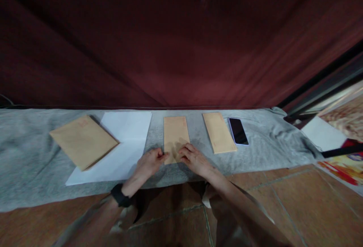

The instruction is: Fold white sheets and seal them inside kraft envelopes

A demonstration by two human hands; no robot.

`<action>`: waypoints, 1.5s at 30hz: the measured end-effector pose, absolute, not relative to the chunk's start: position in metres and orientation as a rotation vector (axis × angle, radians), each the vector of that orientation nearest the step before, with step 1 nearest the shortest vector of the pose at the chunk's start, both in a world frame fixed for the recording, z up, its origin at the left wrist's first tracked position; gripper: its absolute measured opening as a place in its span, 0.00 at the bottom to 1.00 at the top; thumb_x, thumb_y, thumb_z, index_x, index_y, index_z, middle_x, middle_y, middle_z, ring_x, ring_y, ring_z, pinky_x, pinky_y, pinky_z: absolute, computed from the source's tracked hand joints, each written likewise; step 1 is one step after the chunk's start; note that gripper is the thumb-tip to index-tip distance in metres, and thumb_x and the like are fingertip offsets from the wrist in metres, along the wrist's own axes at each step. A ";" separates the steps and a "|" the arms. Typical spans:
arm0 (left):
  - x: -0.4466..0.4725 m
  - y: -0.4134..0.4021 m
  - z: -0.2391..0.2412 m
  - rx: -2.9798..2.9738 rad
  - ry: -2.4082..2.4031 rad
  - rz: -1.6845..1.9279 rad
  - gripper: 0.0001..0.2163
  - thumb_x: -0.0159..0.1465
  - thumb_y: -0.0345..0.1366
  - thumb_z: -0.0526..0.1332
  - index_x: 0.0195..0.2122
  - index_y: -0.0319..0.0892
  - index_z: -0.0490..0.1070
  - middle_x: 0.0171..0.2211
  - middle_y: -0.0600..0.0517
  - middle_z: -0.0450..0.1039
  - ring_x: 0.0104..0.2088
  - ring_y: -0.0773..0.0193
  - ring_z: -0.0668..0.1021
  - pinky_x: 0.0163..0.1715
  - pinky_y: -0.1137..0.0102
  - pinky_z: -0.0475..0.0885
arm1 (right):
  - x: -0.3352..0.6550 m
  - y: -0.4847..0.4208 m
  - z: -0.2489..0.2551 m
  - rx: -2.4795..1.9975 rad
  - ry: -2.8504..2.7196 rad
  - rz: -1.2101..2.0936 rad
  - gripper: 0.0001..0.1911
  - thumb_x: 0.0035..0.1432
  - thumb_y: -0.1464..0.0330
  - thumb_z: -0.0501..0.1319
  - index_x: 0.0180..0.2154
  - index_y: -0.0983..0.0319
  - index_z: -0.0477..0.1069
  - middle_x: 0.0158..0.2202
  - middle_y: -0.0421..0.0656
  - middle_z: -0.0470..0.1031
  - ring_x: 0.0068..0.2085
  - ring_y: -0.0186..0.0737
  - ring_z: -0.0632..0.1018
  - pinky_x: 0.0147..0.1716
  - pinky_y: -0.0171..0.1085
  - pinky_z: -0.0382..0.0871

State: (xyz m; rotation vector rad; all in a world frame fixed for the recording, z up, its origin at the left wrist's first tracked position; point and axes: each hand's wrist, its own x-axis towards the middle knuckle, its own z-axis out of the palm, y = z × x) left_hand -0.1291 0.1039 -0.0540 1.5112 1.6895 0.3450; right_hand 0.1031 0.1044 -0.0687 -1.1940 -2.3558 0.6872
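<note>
A brown paper envelope (175, 131) with red print near its top lies flat on grey cloth, straight in front of me. My left hand (150, 162) is closed at its lower left edge, thumb and finger pinched together there. On the lower right part of the same envelope rests my right hand (195, 159), its fingers bent and drawn together against the paper. To the right lies another brown envelope (219, 133), slightly turned. A stack of brown envelopes (83, 139) sits at the left, partly over large white sheets (129, 126).
A phone (238, 131) lies beside the right envelope. The grey cloth (266, 141) covers a long narrow surface, with a dark red curtain (176, 50) behind it. Tiled floor (176, 216) shows below. Printed sheets (344, 167) and a dark frame stand at far right.
</note>
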 end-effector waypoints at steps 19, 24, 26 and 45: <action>-0.081 0.271 -0.084 2.571 1.201 0.321 0.27 0.73 0.46 0.45 0.70 0.39 0.58 0.72 0.45 0.55 0.72 0.58 0.56 0.72 0.60 0.44 | 0.133 0.104 -0.057 -0.941 -2.456 0.875 0.16 0.64 0.75 0.62 0.51 0.56 0.77 0.54 0.43 0.77 0.55 0.37 0.77 0.55 0.34 0.70; -0.078 0.265 -0.087 2.598 1.064 0.259 0.27 0.74 0.45 0.44 0.71 0.40 0.55 0.73 0.46 0.51 0.73 0.61 0.53 0.72 0.61 0.40 | 0.135 0.109 -0.057 -0.910 -2.398 0.978 0.14 0.66 0.73 0.61 0.50 0.55 0.77 0.54 0.43 0.78 0.55 0.37 0.77 0.55 0.35 0.71; -0.079 0.256 -0.088 2.591 1.046 0.256 0.28 0.74 0.45 0.44 0.71 0.39 0.54 0.74 0.46 0.50 0.73 0.62 0.52 0.71 0.62 0.41 | 0.136 0.110 -0.055 -0.902 -2.380 1.030 0.13 0.67 0.72 0.60 0.49 0.56 0.78 0.52 0.43 0.78 0.53 0.37 0.78 0.53 0.35 0.72; -0.080 0.134 -0.080 2.620 0.862 0.193 0.25 0.75 0.45 0.46 0.72 0.46 0.54 0.73 0.50 0.52 0.73 0.63 0.54 0.72 0.62 0.42 | 0.163 0.147 -0.066 -1.329 -2.046 1.092 0.11 0.63 0.70 0.59 0.37 0.60 0.81 0.36 0.41 0.83 0.38 0.39 0.81 0.42 0.37 0.74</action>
